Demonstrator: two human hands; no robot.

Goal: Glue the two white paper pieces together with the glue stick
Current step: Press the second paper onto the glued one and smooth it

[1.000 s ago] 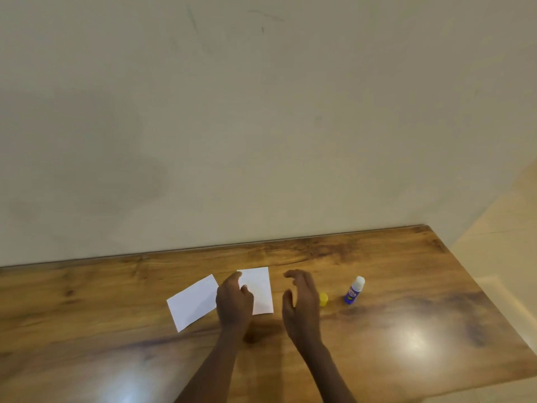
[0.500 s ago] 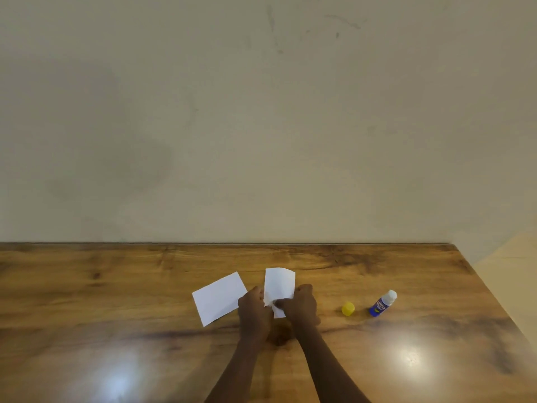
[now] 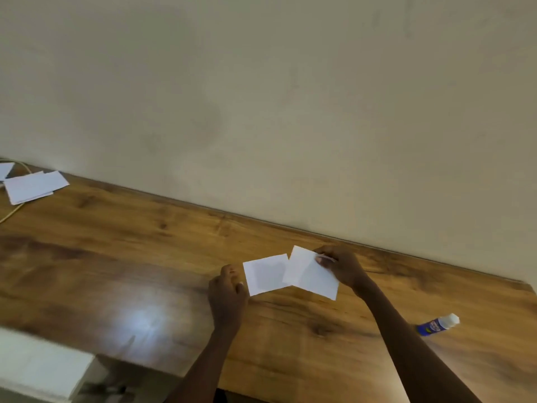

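Note:
Two white paper pieces lie over the wooden table [image 3: 145,257]. My right hand [image 3: 340,266] pinches the right paper piece [image 3: 311,276] at its far edge and holds it lifted, overlapping the right edge of the left paper piece [image 3: 266,274]. That left piece lies flat on the table. My left hand [image 3: 226,292] rests at its left edge with fingers curled; whether it pins the paper I cannot tell. The glue stick [image 3: 437,324], blue with its white tip bare, lies on its side to the right of my right forearm. Its yellow cap is out of sight.
A stack of white papers [image 3: 35,186] lies at the far left by the wall, with a yellowish cable [image 3: 11,213] beside it. A white block [image 3: 43,370] stands below the table's near-left edge. The table's right edge [image 3: 531,289] is close to the glue stick.
The view has swung left and tilted. My right hand has lifted the right paper and carried it over the left paper's edge. My left hand has moved to the left paper's left side.

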